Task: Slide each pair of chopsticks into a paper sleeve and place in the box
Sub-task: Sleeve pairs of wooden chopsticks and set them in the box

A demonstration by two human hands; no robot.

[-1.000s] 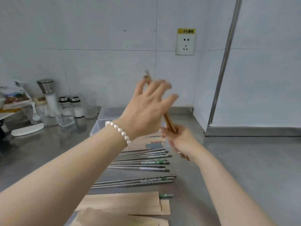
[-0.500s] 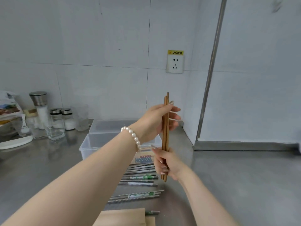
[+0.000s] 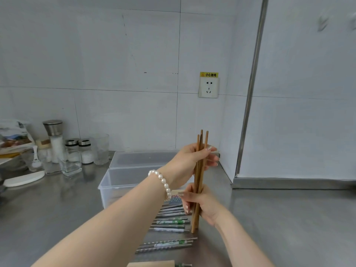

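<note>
My right hand (image 3: 202,204) grips the lower part of a bundle of brown wooden chopsticks (image 3: 200,147) that stands upright over the steel counter. My left hand (image 3: 189,160), with a pearl bracelet at the wrist, curls its fingers round the bundle's upper part. Several metal chopsticks (image 3: 169,224) lie side by side on the counter below my hands. The top edge of a brown paper sleeve (image 3: 152,264) shows at the bottom of the view. A clear plastic box (image 3: 115,182) stands open behind the chopsticks, partly hidden by my left arm.
The box's clear lid (image 3: 142,159) lies behind it against the wall. A grinder, shaker jars and glasses (image 3: 73,151) crowd the back left, with a white plate (image 3: 23,180) in front. A wall corner and steel ledge (image 3: 289,183) bound the right.
The bundle of wooden chopsticks swung from a tilt to upright. My left hand, spread open a second ago, closed round its upper part. The view tilted upward.
</note>
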